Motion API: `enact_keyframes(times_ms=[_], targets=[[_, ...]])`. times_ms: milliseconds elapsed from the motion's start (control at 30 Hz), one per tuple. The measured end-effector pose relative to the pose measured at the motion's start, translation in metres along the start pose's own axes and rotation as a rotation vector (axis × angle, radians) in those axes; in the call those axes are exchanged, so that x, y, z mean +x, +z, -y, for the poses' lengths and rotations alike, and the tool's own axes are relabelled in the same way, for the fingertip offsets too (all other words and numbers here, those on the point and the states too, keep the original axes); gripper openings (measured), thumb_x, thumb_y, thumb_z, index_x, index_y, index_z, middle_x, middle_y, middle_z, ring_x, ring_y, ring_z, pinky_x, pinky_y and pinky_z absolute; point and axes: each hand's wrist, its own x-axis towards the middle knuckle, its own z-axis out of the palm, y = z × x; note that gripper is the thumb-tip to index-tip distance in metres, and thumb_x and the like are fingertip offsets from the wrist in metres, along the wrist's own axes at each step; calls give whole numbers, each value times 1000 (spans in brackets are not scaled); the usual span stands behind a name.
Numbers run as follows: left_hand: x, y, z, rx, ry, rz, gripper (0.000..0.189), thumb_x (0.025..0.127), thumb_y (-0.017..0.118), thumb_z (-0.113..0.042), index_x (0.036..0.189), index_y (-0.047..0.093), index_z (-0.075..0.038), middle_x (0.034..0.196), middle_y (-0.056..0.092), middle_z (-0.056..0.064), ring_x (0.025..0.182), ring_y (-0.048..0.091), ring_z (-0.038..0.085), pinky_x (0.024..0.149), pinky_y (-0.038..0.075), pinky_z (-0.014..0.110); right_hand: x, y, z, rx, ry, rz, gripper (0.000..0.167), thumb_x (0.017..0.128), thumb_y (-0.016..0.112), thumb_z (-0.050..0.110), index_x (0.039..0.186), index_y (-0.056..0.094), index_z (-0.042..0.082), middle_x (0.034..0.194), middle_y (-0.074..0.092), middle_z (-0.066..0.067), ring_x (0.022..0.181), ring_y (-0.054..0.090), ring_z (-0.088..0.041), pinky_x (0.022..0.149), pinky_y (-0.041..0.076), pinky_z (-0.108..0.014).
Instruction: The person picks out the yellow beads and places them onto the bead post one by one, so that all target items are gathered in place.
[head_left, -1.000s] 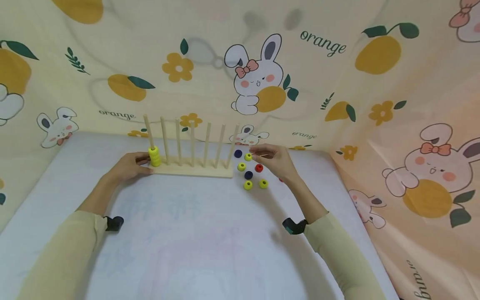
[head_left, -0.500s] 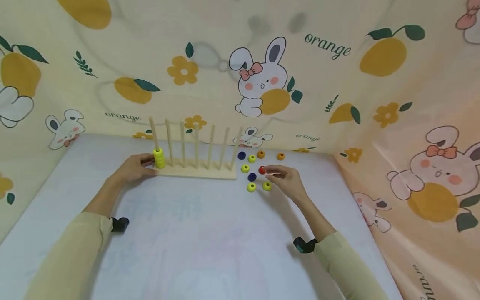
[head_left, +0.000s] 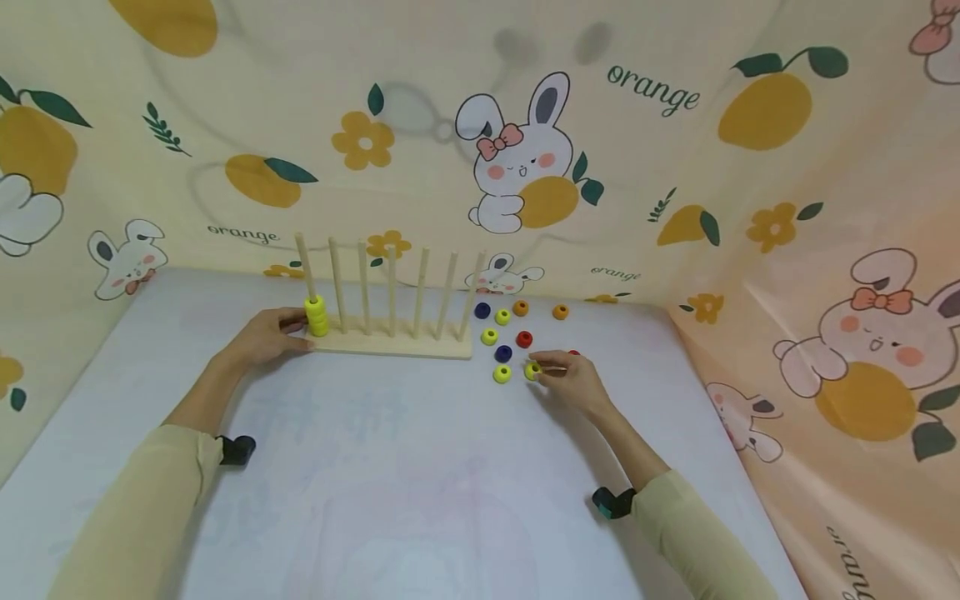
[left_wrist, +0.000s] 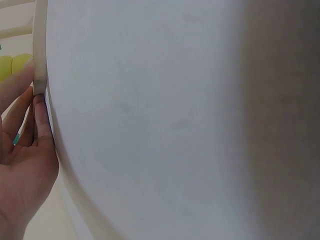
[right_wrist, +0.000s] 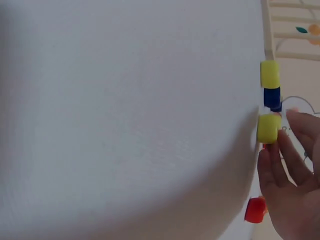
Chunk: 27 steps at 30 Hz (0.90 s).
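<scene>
While left hand [head_left: 262, 339] pinches wooden rack [head_left: 390, 345] | right hand [head_left: 576, 383] spread at bead [right_wrist: 268, 129] | bright yellow, smooth, rounded

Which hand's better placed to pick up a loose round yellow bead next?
Right, probably: the right hand is at a round yellow bead, while the left hand holds the far end of the pale wooden peg rack.

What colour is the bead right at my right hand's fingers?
Yellow; that bead shows best in the right wrist view.
</scene>
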Motion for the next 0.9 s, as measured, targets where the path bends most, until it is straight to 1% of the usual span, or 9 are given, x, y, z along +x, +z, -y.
enact_keyframes(times_ms=[133, 233, 367, 600, 700, 800, 900], targets=[[1, 0, -1, 3, 6, -6, 76, 90, 73, -13, 150, 32, 9, 153, 36, 28, 141, 34, 43, 118, 26, 54, 1, 0, -4, -69, 48, 25, 37, 87, 75, 8, 123, 71, 14, 124, 68, -6, 106, 67, -23, 89, 58, -34], [2, 0, -1, 12, 12, -12, 76, 89, 74, -12, 149, 33, 9, 152, 37, 29, 141, 34, 43, 118, 27, 54, 2, 2, -8, -104, 55, 31, 41, 88, 76, 11, 128, 69, 15, 126, 68, -5, 105, 65, -21, 89, 57, -32], [2, 0, -2, 19, 8, -15, 75, 89, 74, -12, 149, 33, 9, 152, 37, 29, 141, 35, 43, 118, 26, 54, 2, 5, -11, -107, 47, 16, 43, 87, 77, 14, 129, 68, 16, 125, 68, -5, 104, 64, -20, 90, 57, -33], [3, 1, -2, 7, 0, -12, 76, 89, 74, -12, 149, 33, 8, 153, 36, 28, 142, 34, 42, 119, 24, 54, 4, 7, -11, -99, 53, -10, 38, 88, 77, 15, 125, 71, 16, 122, 69, -6, 105, 63, -22, 91, 56, -36], [2, 1, -2, 13, -4, -13, 76, 89, 74, -13, 150, 32, 8, 153, 36, 28, 142, 33, 43, 118, 24, 54, 6, 5, -8, -106, 41, -7, 36, 88, 77, 16, 124, 71, 15, 121, 70, -6, 105, 65, -23, 88, 57, -36], [1, 1, -2, 19, -9, -14, 76, 89, 74, -13, 150, 32, 8, 153, 36, 28, 142, 32, 43, 118, 23, 55, 9, 4, -5, -115, 26, 5, 36, 89, 76, 17, 124, 70, 14, 120, 70, -6, 102, 68, -23, 81, 58, -34], [0, 1, -1, 26, -13, -10, 77, 89, 74, -14, 150, 32, 8, 153, 36, 28, 142, 31, 44, 118, 23, 57, 9, 2, -1, -116, 33, 9, 37, 89, 76, 18, 126, 69, 13, 121, 70, -5, 100, 68, -22, 78, 58, -33]])
